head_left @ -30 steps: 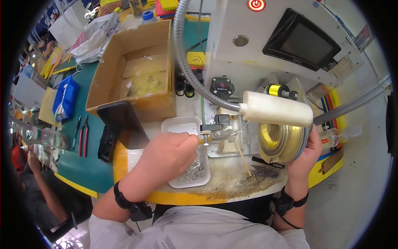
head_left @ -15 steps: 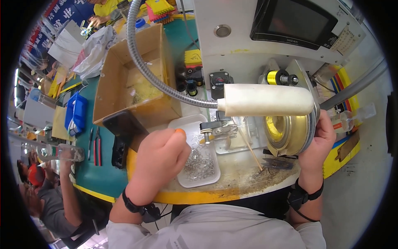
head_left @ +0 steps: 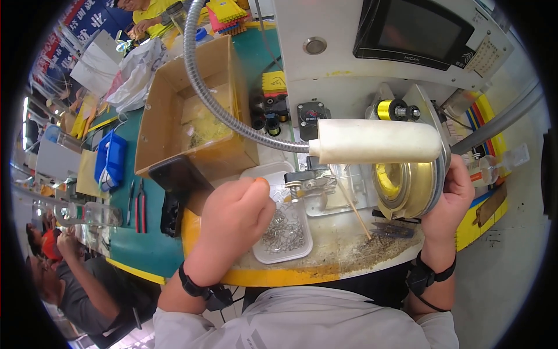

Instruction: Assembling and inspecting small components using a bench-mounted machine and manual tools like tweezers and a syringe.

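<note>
My left hand [head_left: 235, 218] is closed in a fist, thumb side up, over the left edge of a white plastic tray [head_left: 304, 254]. Whatever its fingers may hold is hidden. Small bent metal hooks [head_left: 283, 232] lie piled in that tray. Just beyond the fist sits a small metal clamp with a spring bolt [head_left: 294, 191]. My right hand [head_left: 453, 198] is at the right rim of a round brass-coloured wheel [head_left: 414, 189] on the machine. Its fingers are curled in, and their tips are partly hidden. Above the wheel a white cylindrical cover [head_left: 378, 141] hangs from a flexible metal hose.
A cardboard box [head_left: 165, 136] and a dark phone [head_left: 181, 177] stand to the left. Farther left are red-handled pliers [head_left: 140, 209] and a blue bin [head_left: 110, 157]. A wooden stick [head_left: 356, 212] lies near the wheel. The machine carries a screen [head_left: 412, 32] and a yellow spool [head_left: 386, 110]. Other people work nearby.
The whole view has shifted slightly. My left fist has stayed closed by the tray, and my right hand remains at the wheel, with little visible change in its grip.
</note>
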Available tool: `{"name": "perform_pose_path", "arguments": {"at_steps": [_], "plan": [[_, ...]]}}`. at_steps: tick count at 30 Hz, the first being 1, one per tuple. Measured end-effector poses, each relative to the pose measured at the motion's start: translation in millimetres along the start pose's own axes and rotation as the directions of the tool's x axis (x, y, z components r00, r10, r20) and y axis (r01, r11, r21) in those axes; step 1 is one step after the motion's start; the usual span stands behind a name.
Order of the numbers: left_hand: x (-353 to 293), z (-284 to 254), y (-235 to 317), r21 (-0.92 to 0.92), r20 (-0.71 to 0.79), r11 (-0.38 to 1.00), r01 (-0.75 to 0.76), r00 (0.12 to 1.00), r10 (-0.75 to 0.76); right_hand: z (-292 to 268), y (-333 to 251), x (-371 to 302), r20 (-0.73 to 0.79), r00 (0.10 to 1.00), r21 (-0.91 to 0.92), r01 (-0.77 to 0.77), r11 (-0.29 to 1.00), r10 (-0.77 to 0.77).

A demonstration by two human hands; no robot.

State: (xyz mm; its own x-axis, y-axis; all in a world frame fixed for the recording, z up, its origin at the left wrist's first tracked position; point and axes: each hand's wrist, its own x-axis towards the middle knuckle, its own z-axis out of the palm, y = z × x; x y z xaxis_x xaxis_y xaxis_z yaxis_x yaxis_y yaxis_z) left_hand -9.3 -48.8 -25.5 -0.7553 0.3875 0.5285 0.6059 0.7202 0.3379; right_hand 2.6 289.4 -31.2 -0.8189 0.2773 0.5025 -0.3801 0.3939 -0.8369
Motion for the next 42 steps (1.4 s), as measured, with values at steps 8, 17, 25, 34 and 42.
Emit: {"name": "perform_pose_path", "arguments": {"at_steps": [8,17,25,34,42], "plan": [[0.6,3.2,2.5,0.019,0.010,1.000,0.016,1.000,-0.016,0.2,-0.6,0.1,-0.007,1.000,0.003,-0.009,1.000,0.009],[-1.1,4.4,1.5,-0.020,0.027,0.999,0.047,0.999,-0.046,1.1,-2.5,1.5,-0.005,1.000,0.004,-0.012,1.000,0.012],[-2.8,14.8,16.6,-0.060,0.154,0.996,0.067,0.986,-0.057,-1.8,0.1,-2.0,0.003,1.000,0.014,-0.022,1.000,0.022],[11.5,-19.2,20.9,0.099,-0.071,0.991,0.089,0.994,-0.083,-7.9,-16.4,-36.7,-0.186,0.978,0.074,0.113,0.991,-0.098],[46.0,-9.4,36.5,-0.329,0.133,0.938,0.109,0.989,-0.068,-1.4,-42.7,-35.4,0.310,0.779,0.393,0.417,0.819,-0.545]]}}
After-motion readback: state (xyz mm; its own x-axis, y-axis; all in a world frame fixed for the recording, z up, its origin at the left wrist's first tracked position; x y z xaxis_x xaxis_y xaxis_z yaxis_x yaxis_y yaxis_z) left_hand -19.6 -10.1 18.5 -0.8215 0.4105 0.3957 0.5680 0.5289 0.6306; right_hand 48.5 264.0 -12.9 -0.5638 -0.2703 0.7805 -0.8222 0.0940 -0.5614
